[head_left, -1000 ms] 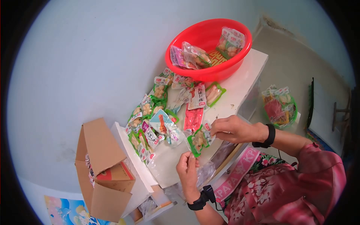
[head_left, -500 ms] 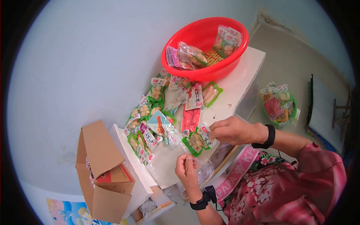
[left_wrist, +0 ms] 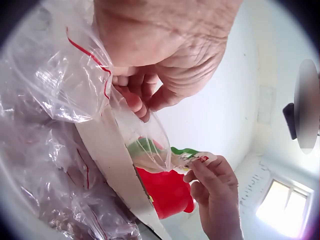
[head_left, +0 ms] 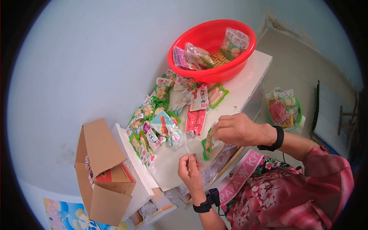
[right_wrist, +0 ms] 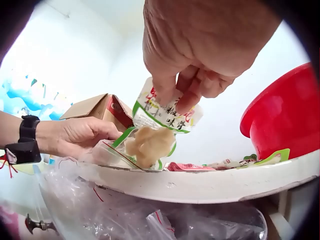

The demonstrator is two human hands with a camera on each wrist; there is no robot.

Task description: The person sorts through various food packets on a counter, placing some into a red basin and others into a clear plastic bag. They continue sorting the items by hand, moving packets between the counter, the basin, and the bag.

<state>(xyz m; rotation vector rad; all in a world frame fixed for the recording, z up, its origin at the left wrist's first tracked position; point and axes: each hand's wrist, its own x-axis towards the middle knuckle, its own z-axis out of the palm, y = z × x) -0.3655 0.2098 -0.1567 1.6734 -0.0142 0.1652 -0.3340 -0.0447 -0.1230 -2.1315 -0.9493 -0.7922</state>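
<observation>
My right hand [head_left: 239,128] pinches the white printed top of a vacuum-packed snack packet [right_wrist: 150,145], which has green edges and pale lumpy food showing through. The packet hangs nearly upright. My left hand [head_left: 189,168] pinches a clear plastic zip bag [left_wrist: 137,125] with its fingertips, just left of the packet. In the left wrist view, the packet's green lower part shows through the bag's film. The right wrist view has the packet's lower end overlapping the bag's red-striped edge.
Several snack packets [head_left: 163,92] lie piled along the wall side of the white table [head_left: 253,73]. A red basin [head_left: 212,76] with packets stands at the far end. An open cardboard box [head_left: 105,149] is at left. Below the front edge are loose clear bags [left_wrist: 55,160]; a green basket [head_left: 283,111] stands right.
The snack packet has turned from facing up to nearly edge-on in my right hand. My left hand stays almost in place with the bag.
</observation>
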